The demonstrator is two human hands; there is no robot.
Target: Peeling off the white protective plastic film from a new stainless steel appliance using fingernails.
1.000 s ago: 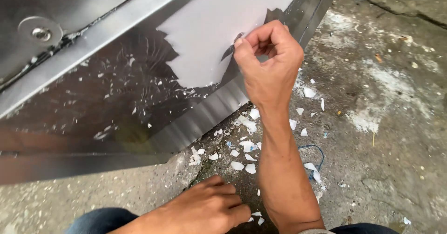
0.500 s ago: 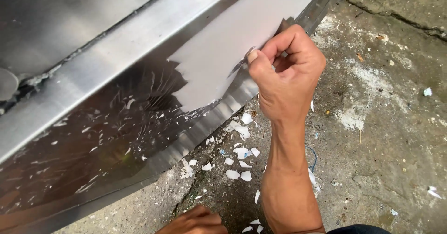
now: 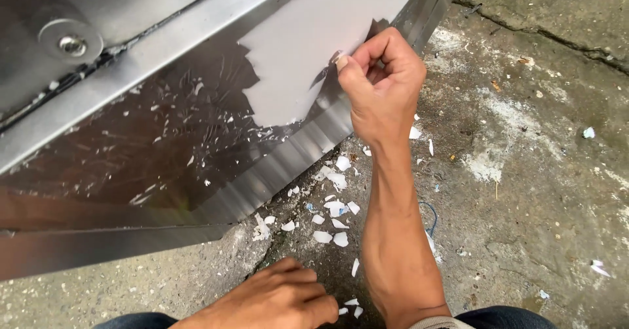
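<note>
Pinching the torn edge of white film (image 3: 308, 47) on the steel panel (image 3: 164, 152) with right hand (image 3: 380, 80) again, left hand (image 3: 275, 299) back on the ground, fingers curled, peeling unfinished.

Outdoor work yard or workshop floor: cracked concrete ground (image 3: 537, 172), stainless-steel panel (image 3: 164, 152) with partly peeled white film (image 3: 314, 40), scattered film scraps (image 3: 334, 204).

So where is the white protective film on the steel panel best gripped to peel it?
Probably at the torn lower-right edge of the white film, where the right hand pinches it with thumb and fingers. That ragged edge looks lifted from the steel panel, so coming from the lower right suits; elsewhere it lies flat.
</note>
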